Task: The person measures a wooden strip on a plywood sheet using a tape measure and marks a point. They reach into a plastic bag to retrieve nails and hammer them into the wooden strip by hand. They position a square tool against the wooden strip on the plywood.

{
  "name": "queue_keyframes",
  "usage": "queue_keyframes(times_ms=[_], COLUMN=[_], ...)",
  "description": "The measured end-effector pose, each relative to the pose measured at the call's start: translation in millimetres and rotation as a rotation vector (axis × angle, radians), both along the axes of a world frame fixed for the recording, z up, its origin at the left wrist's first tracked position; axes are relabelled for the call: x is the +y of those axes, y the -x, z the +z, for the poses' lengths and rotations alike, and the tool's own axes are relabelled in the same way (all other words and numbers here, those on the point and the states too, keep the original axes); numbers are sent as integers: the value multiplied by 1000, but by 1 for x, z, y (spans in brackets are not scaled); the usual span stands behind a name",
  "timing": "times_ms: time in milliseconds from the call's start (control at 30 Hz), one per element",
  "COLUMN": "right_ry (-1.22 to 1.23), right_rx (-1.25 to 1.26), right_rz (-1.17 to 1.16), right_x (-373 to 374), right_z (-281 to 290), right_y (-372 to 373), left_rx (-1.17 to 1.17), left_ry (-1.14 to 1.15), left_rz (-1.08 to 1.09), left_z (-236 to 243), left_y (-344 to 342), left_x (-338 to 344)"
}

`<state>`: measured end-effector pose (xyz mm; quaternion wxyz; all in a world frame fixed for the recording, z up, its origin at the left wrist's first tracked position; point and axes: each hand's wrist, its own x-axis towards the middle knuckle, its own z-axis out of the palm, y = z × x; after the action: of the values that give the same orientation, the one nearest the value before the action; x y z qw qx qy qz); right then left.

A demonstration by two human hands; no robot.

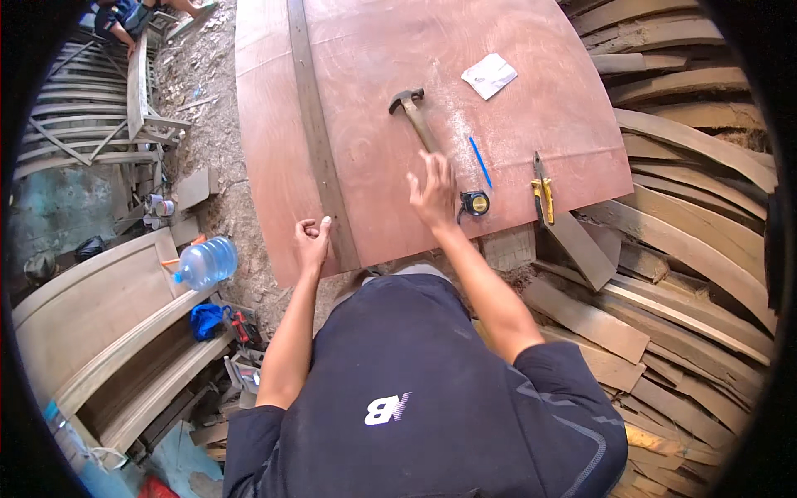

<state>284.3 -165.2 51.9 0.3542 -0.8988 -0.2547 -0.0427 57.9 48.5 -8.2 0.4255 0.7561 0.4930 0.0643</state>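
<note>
A broad reddish plywood sheet lies before me, with a narrow grey-brown wooden strip running along its left part. My left hand is at the near end of this strip, its fingers loosely curled and the thumb apart from them; nothing shows in it. Over the handle end of a claw hammer hovers or rests my right hand, fingers apart. Just right of that hand sits a black and yellow tape measure. Beyond it are a blue pen and yellow-handled pliers.
A folded white paper lies on the sheet's far right. Stacked curved planks crowd the right side. At left, a wooden bench carries a large clear blue water bottle. Another person is at the far left.
</note>
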Motion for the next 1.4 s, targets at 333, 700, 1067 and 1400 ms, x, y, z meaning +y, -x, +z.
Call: queue_keyframes(times_ms=[333, 700, 1067, 1400], right_ry=[-236, -340, -229, 16], right_rx=[386, 601, 582, 257], right_rz=[296, 241, 541, -426], right_x=[-14, -35, -54, -181], right_z=[31, 43, 43, -63], right_y=[75, 66, 17, -128], left_rx=[-209, -107, -217, -179], left_ry=[1195, 1323, 1502, 1390], left_rz=[-109, -108, -368, -171], left_z=[65, 82, 108, 111], left_y=[-93, -109, -107, -50], left_x=[-81, -74, -75, -35])
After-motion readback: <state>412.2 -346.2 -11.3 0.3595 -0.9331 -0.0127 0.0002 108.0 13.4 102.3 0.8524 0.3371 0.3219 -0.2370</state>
